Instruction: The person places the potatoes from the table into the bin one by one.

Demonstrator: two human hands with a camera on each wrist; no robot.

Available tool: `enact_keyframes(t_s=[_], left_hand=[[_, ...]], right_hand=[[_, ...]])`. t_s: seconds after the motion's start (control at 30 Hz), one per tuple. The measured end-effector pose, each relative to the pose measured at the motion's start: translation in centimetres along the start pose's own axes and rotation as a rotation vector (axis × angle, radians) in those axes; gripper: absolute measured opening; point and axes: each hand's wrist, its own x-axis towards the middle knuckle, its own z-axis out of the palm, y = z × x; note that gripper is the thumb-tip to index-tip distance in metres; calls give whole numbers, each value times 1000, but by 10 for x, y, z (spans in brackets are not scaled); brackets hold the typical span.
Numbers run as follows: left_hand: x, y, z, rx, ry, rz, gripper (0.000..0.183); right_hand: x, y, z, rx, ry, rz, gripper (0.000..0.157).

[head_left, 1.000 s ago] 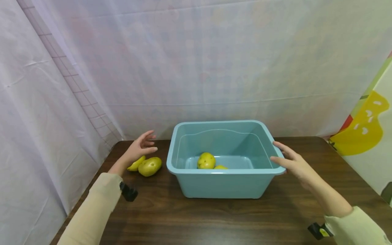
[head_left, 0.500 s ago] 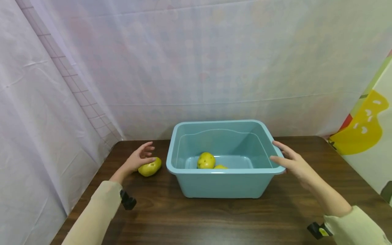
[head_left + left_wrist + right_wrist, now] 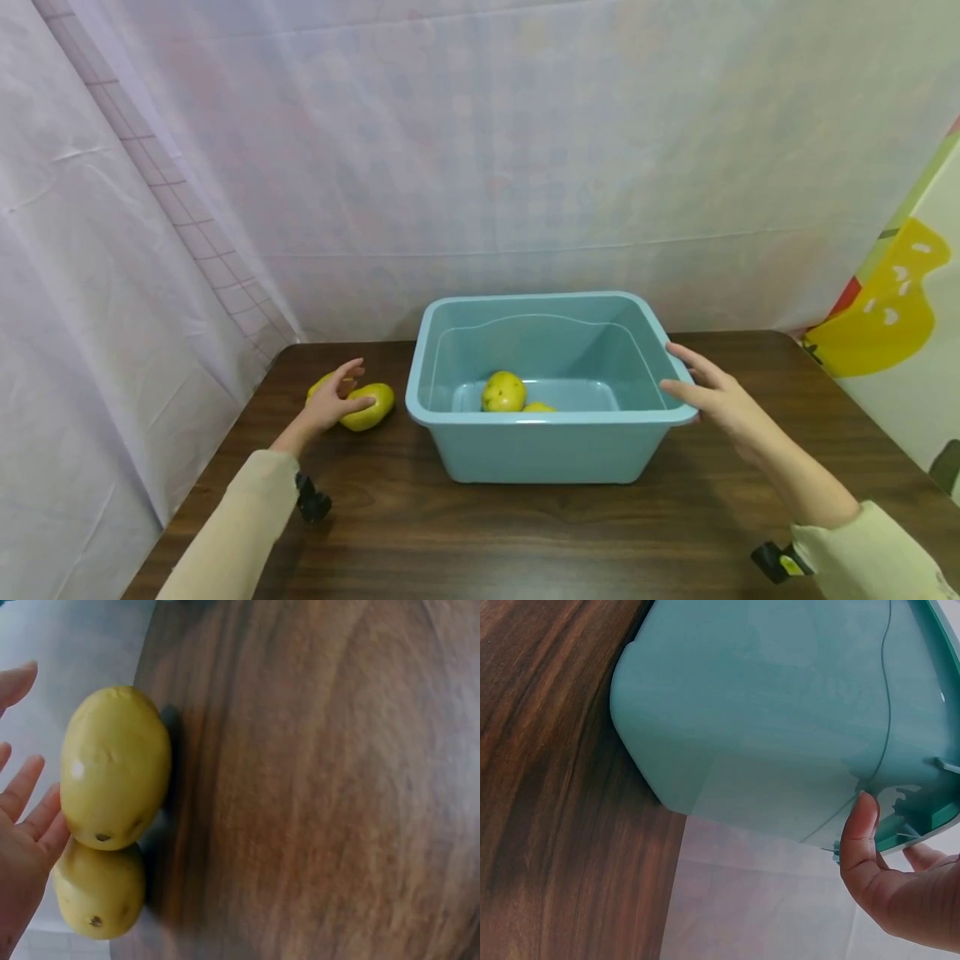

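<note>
My left hand reaches over two yellow potatoes on the table, its fingers spread and extended. The nearer potato shows to the right of the thumb; the other potato is partly covered by the hand. In the left wrist view the fingertips lie beside the larger potato, and the smaller potato sits against it. My right hand grips the right rim of a light blue plastic tub. Inside the tub lies a potato, with part of another showing above the front rim.
The dark wooden table has its back edge against a pale curtain. Another white curtain hangs along the left side. A yellow printed shape marks the wall at the right.
My left hand has come down and slightly left over the potatoes. The left potato, covered half a second ago, partly shows again. My right hand and the tub stay in place.
</note>
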Motion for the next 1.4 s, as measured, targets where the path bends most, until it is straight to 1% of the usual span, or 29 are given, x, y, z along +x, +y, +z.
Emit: enact_keyframes(t_s=[0.13,0.33,0.53,0.63,0.8,1.03,1.2,1.4], left_hand=[[-1,-4,1,35,-20,5,71],[2,-7,5,165,-25,80,71],[3,-9,10,203,-15,102,70],[3,-10,12,210,-3,97,70],[3,-11,15,226,-2,89,70],[3,-10,16,252,-46,67,60],[2,-10,17,223,-63,53,57],[-1,-12,19,165,-86,-4,53]], right_hand=[[0,0,0,6,-3,0,68],[1,0,-1,17,-11,-1,68],[0,0,0,26,-6,-1,68],[0,0,0,22,-5,1,68],[0,0,1,19,-6,5,69],[0,-1,0,27,0,7,69],[0,-1,0,28,1,8,68],[0,0,0,37,-8,8,69]])
